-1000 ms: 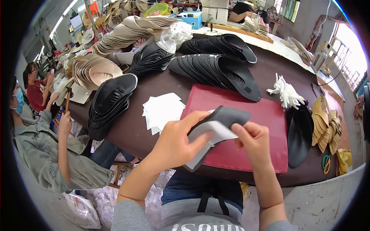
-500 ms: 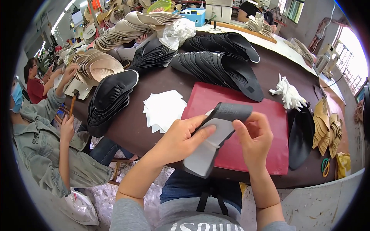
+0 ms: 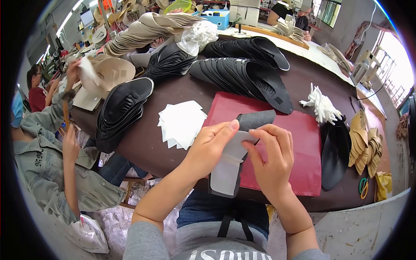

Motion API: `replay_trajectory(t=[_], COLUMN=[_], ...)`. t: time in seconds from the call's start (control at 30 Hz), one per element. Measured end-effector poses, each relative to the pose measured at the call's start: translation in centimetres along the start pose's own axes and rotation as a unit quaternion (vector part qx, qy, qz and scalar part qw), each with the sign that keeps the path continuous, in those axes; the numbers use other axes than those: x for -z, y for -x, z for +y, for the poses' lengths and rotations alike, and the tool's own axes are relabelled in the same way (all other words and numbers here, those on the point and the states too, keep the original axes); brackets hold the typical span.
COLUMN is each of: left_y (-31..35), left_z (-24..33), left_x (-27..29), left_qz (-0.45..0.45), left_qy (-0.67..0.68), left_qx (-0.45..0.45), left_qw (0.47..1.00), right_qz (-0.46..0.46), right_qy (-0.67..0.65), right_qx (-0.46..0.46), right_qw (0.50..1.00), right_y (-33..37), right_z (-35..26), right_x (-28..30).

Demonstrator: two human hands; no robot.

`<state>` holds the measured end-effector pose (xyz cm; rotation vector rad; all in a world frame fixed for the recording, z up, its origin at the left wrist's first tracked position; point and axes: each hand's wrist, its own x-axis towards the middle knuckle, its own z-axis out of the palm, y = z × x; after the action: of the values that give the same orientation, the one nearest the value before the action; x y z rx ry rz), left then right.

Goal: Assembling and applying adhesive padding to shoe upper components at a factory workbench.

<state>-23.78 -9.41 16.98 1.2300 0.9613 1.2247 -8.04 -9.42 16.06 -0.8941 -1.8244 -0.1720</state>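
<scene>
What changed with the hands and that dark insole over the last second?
Both hands, left hand and right hand, kept hold of the insole and turned it: now it hangs lengthwise, pale side up. The red mat and white sheets stayed put.

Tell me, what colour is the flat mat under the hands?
Dark red flat mat, seen best in the head view.

Dark insole (image 3: 242,147), white-backed, over red mat (image 3: 299,143)

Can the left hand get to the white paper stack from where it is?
Probably yes. The left hand lies just right of the white paper stack, with bare dark tabletop between. But its fingers are holding the grey insole along with the right hand.
</scene>
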Motion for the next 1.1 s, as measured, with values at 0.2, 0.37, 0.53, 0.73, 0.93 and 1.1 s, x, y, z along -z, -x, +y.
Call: replay_trajectory(t=[0.2,0.37,0.53,0.73,0.93,1.1], left_y=[-0.6,1.1,2.0,1.8,1.7,1.1], left_z=[1.1,0.3,1.9,2.3,1.4,0.2], left_x=[0.1,-0.6,0.6,0.6,1.7,2.1], left_qz=[0.018,-0.018,-0.036,-0.079,-0.061,-0.051], left_qy=[0.085,-0.007,-0.168,-0.208,-0.163,-0.126], left_qx=[0.039,-0.068,0.016,0.040,0.095,0.095], left_qw=[0.995,0.997,0.985,0.974,0.980,0.986], right_qz=[-0.090,-0.018,-0.126,-0.062,-0.032,-0.051], right_qy=[-0.017,-0.098,-0.250,-0.581,-0.534,-0.492], right_qx=[0.096,-0.119,-0.353,-0.468,-0.437,-0.409], right_qw=[0.991,0.988,0.893,0.663,0.723,0.767], right_y=[1.1,-0.4,3.0,0.8,2.8,4.7], right_z=[-3.5,-0.7,1.6,2.3,3.5,4.4], right_x=[2.6,3.0,4.5,2.8,1.0,0.7])
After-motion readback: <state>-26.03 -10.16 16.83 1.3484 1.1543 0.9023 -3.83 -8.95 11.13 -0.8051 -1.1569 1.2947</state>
